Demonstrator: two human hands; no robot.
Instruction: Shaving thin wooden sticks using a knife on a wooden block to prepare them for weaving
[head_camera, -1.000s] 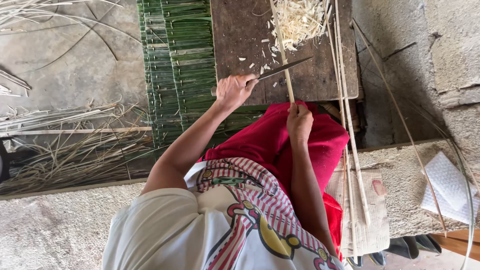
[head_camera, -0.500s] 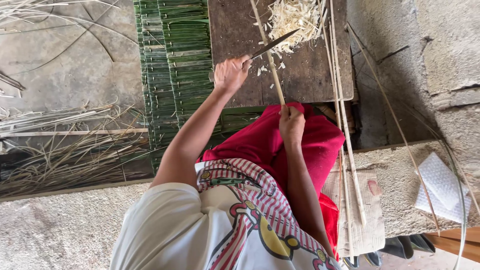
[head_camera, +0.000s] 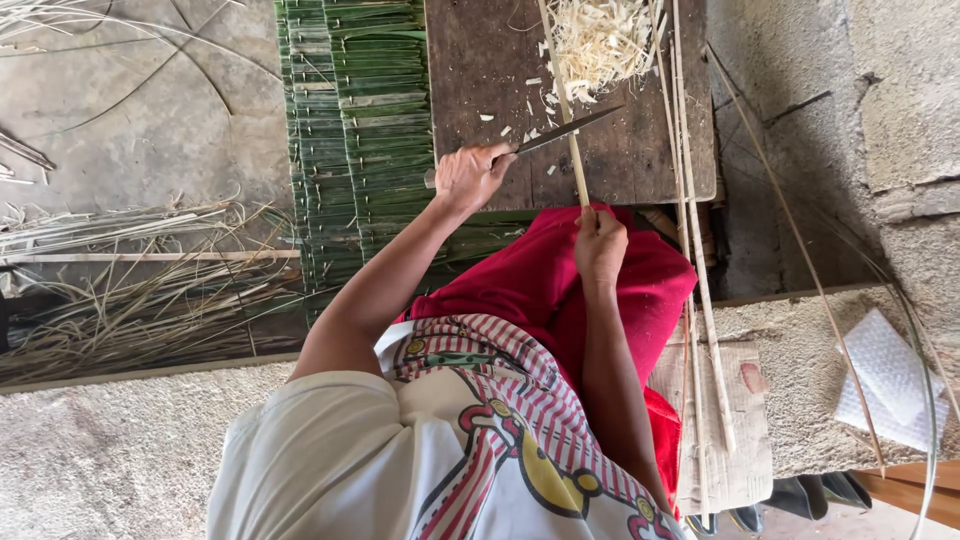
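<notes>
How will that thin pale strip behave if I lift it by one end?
The strip is long and very thin, so it probably bends and whips. It looks light, like the shavings beside it. Under the knife, its edges may splinter.

One knife, one wooden board, one shavings pile, two hands.

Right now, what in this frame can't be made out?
- Knife: handle hidden inside the left hand; only the blade shows.
- Strip: lower end hidden in the right hand; upper end cut off by the top edge.
- Green mat: its right part is covered by the board.
- Dark shoes: cut off by the bottom edge.
</notes>
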